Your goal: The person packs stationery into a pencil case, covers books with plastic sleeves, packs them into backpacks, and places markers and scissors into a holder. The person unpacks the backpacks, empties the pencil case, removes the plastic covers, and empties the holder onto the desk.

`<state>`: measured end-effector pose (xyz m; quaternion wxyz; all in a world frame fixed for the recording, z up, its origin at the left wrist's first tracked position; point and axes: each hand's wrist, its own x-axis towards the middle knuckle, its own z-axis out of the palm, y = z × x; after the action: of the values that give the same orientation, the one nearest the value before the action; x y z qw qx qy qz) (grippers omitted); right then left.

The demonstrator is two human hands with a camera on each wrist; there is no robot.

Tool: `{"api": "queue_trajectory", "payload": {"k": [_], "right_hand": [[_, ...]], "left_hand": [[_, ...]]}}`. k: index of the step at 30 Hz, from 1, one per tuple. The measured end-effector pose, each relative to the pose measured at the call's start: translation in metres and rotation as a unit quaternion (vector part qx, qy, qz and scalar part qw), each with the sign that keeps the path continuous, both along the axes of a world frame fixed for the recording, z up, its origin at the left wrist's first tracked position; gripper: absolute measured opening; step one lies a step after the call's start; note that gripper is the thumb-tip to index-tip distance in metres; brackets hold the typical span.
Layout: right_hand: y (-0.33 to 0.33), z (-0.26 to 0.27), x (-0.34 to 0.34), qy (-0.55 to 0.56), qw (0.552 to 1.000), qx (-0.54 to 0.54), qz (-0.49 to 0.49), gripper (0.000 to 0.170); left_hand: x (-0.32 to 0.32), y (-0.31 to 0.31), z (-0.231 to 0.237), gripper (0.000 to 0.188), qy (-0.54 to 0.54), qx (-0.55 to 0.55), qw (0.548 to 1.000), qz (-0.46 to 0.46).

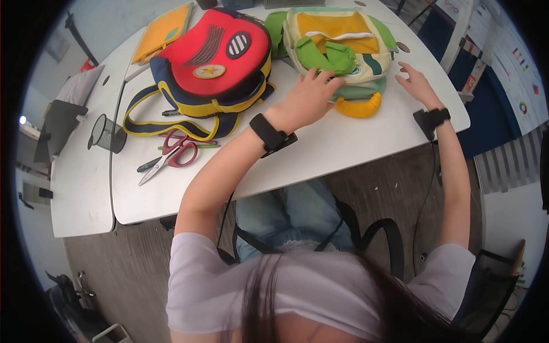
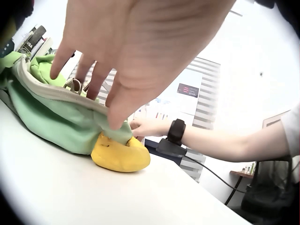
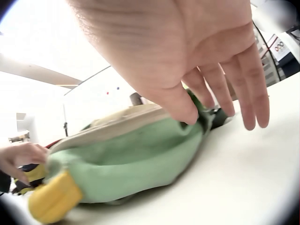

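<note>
A green and cream backpack (image 1: 336,40) with a yellow pocket lies on the white table, a yellow banana-shaped piece (image 1: 359,107) at its near edge. My left hand (image 1: 306,98) is over the bag's near left side, fingers spread and loosely bent; in the left wrist view the hand (image 2: 126,51) hangs above the bag's zipped rim (image 2: 61,93). My right hand (image 1: 416,86) is off the bag's right side in the head view, fingers apart. In the right wrist view its thumb overlaps the green side (image 3: 136,154); whether it touches the cloth I cannot tell.
Left of the bag lies a red, navy and yellow backpack (image 1: 220,57) with its strap looped on the table (image 1: 274,166). Red-handled scissors (image 1: 170,154) and pens lie near that strap. A mesh cup (image 1: 108,134) and an orange folder (image 1: 162,31) are farther left.
</note>
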<state>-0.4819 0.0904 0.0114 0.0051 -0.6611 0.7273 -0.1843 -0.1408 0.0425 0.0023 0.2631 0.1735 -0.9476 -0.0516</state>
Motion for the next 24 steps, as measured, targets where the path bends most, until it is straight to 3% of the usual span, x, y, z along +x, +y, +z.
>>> {"api": "queue_trajectory", "payload": {"k": [1,3,4,6,7,9,13,16,20,22,23,24], "right_hand": [[0.009,0.0,0.014,0.0,1.0,0.001,0.005,0.056],[0.029,0.026,0.089,-0.216,0.972,0.078,-0.059,0.088],[0.029,0.027,0.11,-0.218,0.971,0.078,-0.055,0.088],[0.029,0.027,0.138,-0.328,0.939,0.101,-0.031,0.109],[0.021,0.019,0.135,-0.33,0.938,0.102,-0.028,0.109],[-0.002,-0.003,0.124,-0.263,0.965,-0.018,-0.007,0.11],[-0.02,-0.015,0.109,-0.275,0.961,-0.013,0.004,0.105],[-0.037,-0.027,0.09,-0.219,0.975,-0.021,0.022,0.095],[-0.058,-0.024,0.078,-0.163,0.986,-0.007,-0.01,0.076],[-0.063,-0.018,0.079,-0.169,0.985,-0.004,-0.03,0.067],[-0.066,-0.018,0.079,-0.17,0.985,-0.004,-0.026,0.067],[-0.07,-0.018,0.078,-0.15,0.988,-0.004,-0.035,0.064]], "left_hand": [[0.006,0.001,0.002,0.045,0.0,0.001,1.0,0.005],[0.016,0.003,0.006,0.05,-0.035,0.034,0.998,0.036],[0.021,0.005,0.008,0.05,-0.037,0.034,0.998,0.04],[0.03,0.008,0.015,0.052,-0.048,-0.025,0.997,0.058],[0.036,0.01,0.02,0.052,-0.05,-0.025,0.997,0.061],[0.055,0.014,0.033,0.055,-0.043,-0.099,0.988,0.111],[0.114,0.009,0.046,0.078,-0.108,-0.106,0.948,0.28],[0.152,-0.003,0.049,0.09,-0.171,-0.041,0.898,0.402],[0.173,-0.033,0.037,0.071,-0.132,-0.057,0.905,0.4],[0.181,-0.058,0.03,0.048,-0.073,-0.12,0.932,0.335],[0.179,-0.063,0.031,0.048,-0.074,-0.12,0.93,0.338],[0.173,-0.066,0.032,0.036,-0.019,-0.131,0.928,0.348]]}}
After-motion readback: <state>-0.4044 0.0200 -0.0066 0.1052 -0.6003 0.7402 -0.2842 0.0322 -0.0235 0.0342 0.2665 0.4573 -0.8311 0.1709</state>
